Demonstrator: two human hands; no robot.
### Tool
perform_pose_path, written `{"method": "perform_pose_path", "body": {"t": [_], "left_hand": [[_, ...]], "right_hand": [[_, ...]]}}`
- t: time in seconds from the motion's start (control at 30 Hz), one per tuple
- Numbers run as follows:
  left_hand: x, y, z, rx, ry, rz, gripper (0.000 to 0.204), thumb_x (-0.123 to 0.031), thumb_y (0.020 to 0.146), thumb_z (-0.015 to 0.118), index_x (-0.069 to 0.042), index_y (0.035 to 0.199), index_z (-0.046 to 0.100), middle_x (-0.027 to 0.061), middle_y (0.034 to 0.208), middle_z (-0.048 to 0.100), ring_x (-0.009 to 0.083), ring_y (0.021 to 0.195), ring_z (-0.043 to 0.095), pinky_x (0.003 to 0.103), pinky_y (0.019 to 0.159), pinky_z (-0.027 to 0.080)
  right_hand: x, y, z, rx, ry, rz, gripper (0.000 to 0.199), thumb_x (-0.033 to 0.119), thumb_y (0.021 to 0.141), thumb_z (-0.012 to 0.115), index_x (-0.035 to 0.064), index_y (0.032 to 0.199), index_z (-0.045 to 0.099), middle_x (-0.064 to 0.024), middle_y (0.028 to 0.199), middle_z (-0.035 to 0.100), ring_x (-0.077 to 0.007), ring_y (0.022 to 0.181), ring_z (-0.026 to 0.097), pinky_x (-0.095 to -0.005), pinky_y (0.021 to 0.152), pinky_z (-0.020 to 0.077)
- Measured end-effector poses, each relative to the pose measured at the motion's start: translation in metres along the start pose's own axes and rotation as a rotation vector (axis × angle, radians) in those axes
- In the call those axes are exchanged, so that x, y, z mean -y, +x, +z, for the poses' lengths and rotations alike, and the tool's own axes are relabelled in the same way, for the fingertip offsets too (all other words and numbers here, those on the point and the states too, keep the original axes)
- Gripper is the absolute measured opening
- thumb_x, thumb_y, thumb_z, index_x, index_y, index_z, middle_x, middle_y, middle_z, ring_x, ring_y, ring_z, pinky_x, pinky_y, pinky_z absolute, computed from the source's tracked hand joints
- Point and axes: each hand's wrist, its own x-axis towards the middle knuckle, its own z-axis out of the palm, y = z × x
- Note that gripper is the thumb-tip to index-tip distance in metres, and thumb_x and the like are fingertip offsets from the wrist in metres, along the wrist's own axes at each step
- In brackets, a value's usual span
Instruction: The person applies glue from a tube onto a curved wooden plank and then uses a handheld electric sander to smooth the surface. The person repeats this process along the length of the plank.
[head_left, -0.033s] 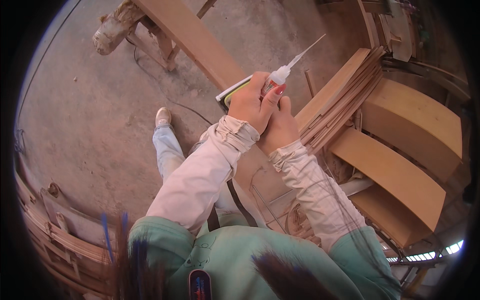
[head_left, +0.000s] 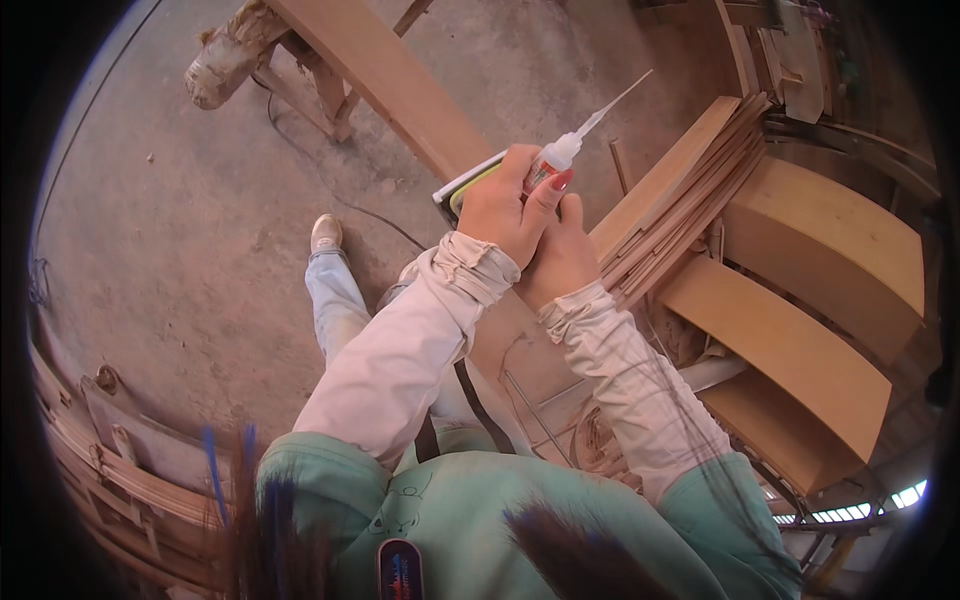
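My left hand (head_left: 497, 208) is closed around a small white squeeze bottle (head_left: 556, 158) with a red-marked label and a long thin nozzle, tilted up to the far right. Its thumb lies along the bottle's side. Beneath the same hand sits a flat object (head_left: 468, 184) with a white edge, a yellow-green strip and a dark side; its kind I cannot make out, nor whether it is held. Close against the left hand, partly behind it, is my right hand (head_left: 562, 258), its fingers mostly hidden. Under both hands runs a long wooden board (head_left: 385, 85).
At the right lie stacked thin wood strips (head_left: 690, 200) and broad curved wooden panels (head_left: 790, 345). A wrapped trestle end (head_left: 225, 70) stands at the far left. A dark cable (head_left: 375, 215) crosses the concrete floor (head_left: 190, 260). More timber (head_left: 150, 480) is at lower left.
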Motion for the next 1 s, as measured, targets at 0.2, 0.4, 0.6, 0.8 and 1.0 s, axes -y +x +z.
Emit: {"method": "perform_pose_path", "body": {"t": [0.2, 0.4, 0.6, 0.8, 1.0], "left_hand": [[-0.002, -0.009, 0.010, -0.001, -0.005, 0.007, 0.035, -0.034, 0.100, 0.059, -0.002, 0.116, 0.056, 0.0072, 0.084, 0.067, 0.0148, 0.077, 0.067, 0.028, 0.070, 0.051], [0.006, -0.019, 0.027, -0.001, 0.009, 0.048, 0.031, -0.031, 0.098, 0.062, -0.004, 0.112, 0.059, 0.0083, 0.080, 0.066, 0.0168, 0.070, 0.063, 0.029, 0.067, 0.050], [0.001, -0.031, 0.047, 0.094, 0.090, 0.027, 0.031, -0.031, 0.095, 0.063, -0.005, 0.111, 0.059, 0.0155, 0.078, 0.064, 0.0312, 0.072, 0.066, 0.037, 0.066, 0.051], [-0.009, 0.002, 0.021, 0.066, 0.213, -0.006, 0.034, -0.037, 0.097, 0.060, -0.006, 0.111, 0.058, 0.0163, 0.077, 0.065, 0.0367, 0.072, 0.066, 0.041, 0.066, 0.051], [-0.020, 0.029, -0.012, -0.037, 0.096, -0.021, 0.037, -0.039, 0.099, 0.058, -0.004, 0.109, 0.057, 0.0121, 0.072, 0.065, 0.0273, 0.074, 0.070, 0.034, 0.067, 0.052]], "right_hand": [[-0.011, -0.012, 0.002, 0.025, -0.040, 0.030, 0.061, 0.017, 0.069, 0.080, 0.0137, 0.124, 0.052, -0.0175, 0.113, 0.048, -0.0414, 0.089, 0.061, -0.0489, 0.074, 0.0539], [-0.017, -0.027, -0.003, 0.037, 0.014, 0.035, 0.066, 0.023, 0.074, 0.078, 0.0053, 0.131, 0.049, -0.0165, 0.120, 0.055, -0.0386, 0.111, 0.049, -0.0444, 0.091, 0.0476], [-0.024, -0.051, 0.000, -0.030, 0.009, 0.076, 0.078, 0.026, 0.073, 0.081, 0.0026, 0.137, 0.043, -0.0210, 0.132, 0.045, -0.0416, 0.123, 0.046, -0.0431, 0.102, 0.0427], [-0.014, -0.019, 0.004, -0.143, 0.102, -0.049, 0.083, 0.026, 0.071, 0.082, 0.0046, 0.139, 0.040, -0.0206, 0.129, 0.046, -0.0421, 0.116, 0.049, -0.0458, 0.097, 0.0447], [0.015, 0.020, -0.005, -0.075, 0.013, -0.021, 0.076, 0.019, 0.069, 0.082, 0.0135, 0.134, 0.043, -0.0183, 0.115, 0.047, -0.0438, 0.094, 0.060, -0.0494, 0.079, 0.0536]]}}
